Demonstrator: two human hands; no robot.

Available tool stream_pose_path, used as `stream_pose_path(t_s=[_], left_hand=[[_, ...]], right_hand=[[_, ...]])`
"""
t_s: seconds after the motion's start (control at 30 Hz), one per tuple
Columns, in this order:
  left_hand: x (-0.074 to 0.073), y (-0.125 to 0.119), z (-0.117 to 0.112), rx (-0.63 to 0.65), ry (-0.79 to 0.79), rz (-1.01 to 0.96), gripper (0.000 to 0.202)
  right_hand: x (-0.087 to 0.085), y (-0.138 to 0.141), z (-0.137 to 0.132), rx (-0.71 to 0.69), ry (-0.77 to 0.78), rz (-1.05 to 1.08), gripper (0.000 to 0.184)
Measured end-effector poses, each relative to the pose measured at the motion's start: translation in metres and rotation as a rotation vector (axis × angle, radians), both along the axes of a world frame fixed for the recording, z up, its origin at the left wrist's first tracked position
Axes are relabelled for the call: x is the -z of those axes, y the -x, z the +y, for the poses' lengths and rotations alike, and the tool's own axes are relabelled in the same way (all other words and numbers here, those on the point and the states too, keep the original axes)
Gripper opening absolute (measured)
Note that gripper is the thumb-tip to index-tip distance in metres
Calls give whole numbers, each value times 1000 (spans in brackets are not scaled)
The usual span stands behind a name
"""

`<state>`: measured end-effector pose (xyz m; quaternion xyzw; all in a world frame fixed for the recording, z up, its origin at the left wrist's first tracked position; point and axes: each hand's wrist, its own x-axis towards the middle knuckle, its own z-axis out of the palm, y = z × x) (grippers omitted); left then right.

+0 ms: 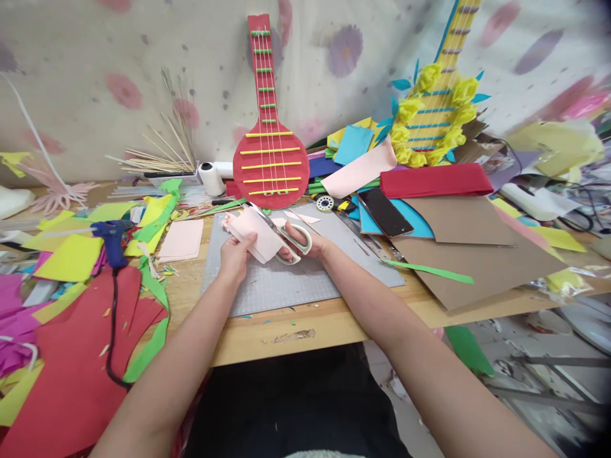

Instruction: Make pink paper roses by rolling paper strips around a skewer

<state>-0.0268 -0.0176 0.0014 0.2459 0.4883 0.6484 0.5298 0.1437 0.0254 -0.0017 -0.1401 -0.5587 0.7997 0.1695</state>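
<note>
My left hand (235, 257) pinches a pale pink sheet of paper or foam (258, 232) above the cutting mat (286, 286). White-handled scissors (305, 240) are gripped in my right hand (310, 245), fingers through the loops. The scissor blades lie against the pink sheet and partly overlap it; whether they are cutting cannot be made out. Small pale pink offcuts (305, 217) rest on the mat just behind my hands. Another pale pink piece (181, 240) with a drawn outline lies on the table to the left.
A red paper guitar (272, 162) leans against the wall; a yellow one with flowers (432, 121) stands right. Left are a blue glue gun (113, 242) and red sheets (86, 337). A black phone (384, 211) and brown cardboard (477, 273) lie right.
</note>
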Motion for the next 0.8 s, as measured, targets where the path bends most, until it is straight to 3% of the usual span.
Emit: stream_pose_path(t_s=[0.2, 0.47, 0.63, 0.7, 0.8], left_hand=[[2, -1, 0, -2, 1, 17, 34], [-1, 3, 2, -60, 1, 21, 28], [2, 0, 3, -53, -10, 107, 34], [3, -4, 2, -22, -24, 128, 37], [5, -8, 1, 39, -33, 147, 39]], right_hand=[[-3, 2, -1, 65, -41, -16, 51], [-4, -12, 5, 299, -8, -24, 52], [-9, -13, 1, 587, -280, -141, 42], [-10, -9, -1, 634, -415, -221, 40], [-11, -3, -3, 667, -499, -252, 40]])
